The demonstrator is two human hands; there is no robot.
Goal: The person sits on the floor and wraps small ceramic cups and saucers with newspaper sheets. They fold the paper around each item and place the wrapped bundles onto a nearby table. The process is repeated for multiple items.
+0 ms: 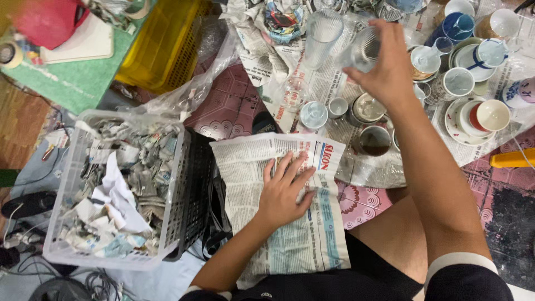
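Observation:
My left hand [284,189] lies flat, fingers spread, on a sheet of newspaper [251,167] spread over my lap. My right hand [384,69] is raised over the spread of dishes and grips a clear drinking glass [363,50]. A taller clear glass [322,36] stands just to its left. Below the right hand sit small cups [314,114] and a dark bowl [374,139] on newspaper covering the floor.
A white plastic basket [67,184] at left holds several paper-wrapped bundles, with a black crate [195,189] beside it. A yellow crate [159,47] stands at the back. Cups, bowls and plates [479,117] crowd the right. A clear plastic bag [184,95] lies between.

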